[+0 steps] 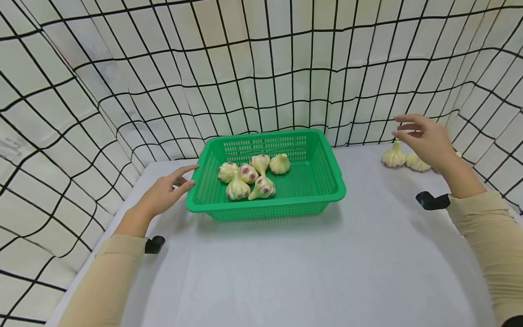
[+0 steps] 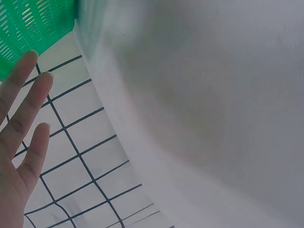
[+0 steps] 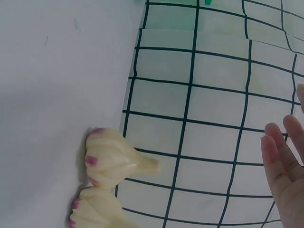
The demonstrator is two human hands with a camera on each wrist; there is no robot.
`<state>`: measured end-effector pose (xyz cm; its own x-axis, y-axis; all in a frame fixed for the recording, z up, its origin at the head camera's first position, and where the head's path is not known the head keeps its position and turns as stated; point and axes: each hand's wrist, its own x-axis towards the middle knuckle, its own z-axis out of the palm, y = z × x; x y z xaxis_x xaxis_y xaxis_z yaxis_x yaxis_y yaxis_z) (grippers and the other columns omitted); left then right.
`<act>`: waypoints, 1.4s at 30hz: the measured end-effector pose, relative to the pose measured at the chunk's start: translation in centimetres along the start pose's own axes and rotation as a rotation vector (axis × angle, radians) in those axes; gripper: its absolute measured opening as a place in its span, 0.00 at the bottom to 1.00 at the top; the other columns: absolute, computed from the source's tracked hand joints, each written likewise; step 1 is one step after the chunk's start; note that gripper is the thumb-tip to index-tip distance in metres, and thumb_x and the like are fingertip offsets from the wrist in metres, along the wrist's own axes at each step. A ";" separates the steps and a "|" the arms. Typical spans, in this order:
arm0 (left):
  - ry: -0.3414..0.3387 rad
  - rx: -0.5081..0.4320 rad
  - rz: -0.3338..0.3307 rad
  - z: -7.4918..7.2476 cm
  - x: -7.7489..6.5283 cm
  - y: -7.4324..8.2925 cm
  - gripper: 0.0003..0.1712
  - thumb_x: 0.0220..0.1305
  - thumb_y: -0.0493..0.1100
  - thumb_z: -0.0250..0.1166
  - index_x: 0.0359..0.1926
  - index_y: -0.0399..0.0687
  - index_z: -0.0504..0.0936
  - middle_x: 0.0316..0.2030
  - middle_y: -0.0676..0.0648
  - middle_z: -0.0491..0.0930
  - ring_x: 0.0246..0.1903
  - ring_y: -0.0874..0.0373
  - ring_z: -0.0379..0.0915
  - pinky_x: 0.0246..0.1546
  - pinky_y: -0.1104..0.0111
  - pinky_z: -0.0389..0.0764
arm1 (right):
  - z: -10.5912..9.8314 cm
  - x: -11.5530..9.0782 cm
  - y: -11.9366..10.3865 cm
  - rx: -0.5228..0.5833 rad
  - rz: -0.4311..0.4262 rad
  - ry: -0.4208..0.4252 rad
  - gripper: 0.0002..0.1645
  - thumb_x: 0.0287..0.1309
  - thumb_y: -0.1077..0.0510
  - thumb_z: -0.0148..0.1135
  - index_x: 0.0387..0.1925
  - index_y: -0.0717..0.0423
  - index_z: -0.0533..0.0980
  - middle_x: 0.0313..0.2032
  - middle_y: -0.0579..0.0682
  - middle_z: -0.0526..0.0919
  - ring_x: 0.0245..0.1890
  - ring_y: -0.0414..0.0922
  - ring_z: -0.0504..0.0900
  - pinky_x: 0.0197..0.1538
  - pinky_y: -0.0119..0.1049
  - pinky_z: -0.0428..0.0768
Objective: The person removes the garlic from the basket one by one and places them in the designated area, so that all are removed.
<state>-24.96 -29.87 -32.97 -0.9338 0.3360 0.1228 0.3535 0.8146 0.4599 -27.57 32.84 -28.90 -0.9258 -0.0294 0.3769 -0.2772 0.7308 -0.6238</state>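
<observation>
Aloft, right hand (image 1: pixel 429 140) near garlic (image 1: pixel 393 156)

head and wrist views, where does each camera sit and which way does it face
Head: on the head, facing forward and down at the basket of garlic; left hand, right hand and sleeves show.
Left wrist: on that wrist, facing the basket's side, net and table; left hand partly shows.
Right wrist: on that wrist, facing two bulbs by the net; right hand's fingers show.
Shared: head and left wrist both show basket and left hand.
</observation>
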 end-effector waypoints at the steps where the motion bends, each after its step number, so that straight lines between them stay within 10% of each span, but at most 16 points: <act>1: 0.001 0.000 -0.001 0.0 -0.1 0.0 0.33 0.80 0.57 0.52 0.79 0.53 0.60 0.52 0.33 0.83 0.54 0.37 0.78 0.53 0.36 0.73 | 0.2 0.2 -0.3 -0.001 -0.002 -0.009 0.31 0.74 0.47 0.59 0.71 0.57 0.70 0.64 0.64 0.74 0.59 0.61 0.76 0.52 0.27 0.72; 31: 0.002 0.018 -0.011 0.1 -0.1 0.1 0.34 0.80 0.58 0.52 0.79 0.54 0.60 0.52 0.33 0.82 0.55 0.36 0.77 0.52 0.36 0.74 | 3.0 4.2 -8.6 0.117 -0.159 -0.057 0.26 0.73 0.49 0.61 0.67 0.54 0.76 0.61 0.60 0.78 0.56 0.58 0.81 0.48 0.30 0.75; 42: 0.009 0.020 -0.003 0.0 -0.1 0.1 0.33 0.80 0.58 0.52 0.79 0.54 0.61 0.52 0.33 0.83 0.54 0.36 0.77 0.51 0.37 0.74 | 5.2 5.6 -10.1 0.245 -0.189 -0.029 0.23 0.74 0.51 0.60 0.64 0.57 0.77 0.62 0.54 0.78 0.52 0.40 0.79 0.52 0.33 0.74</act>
<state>-24.87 -29.82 -32.96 -0.9354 0.3292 0.1291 0.3514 0.8251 0.4424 -31.32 21.76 -24.05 -0.8580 -0.1711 0.4842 -0.4954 0.5244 -0.6925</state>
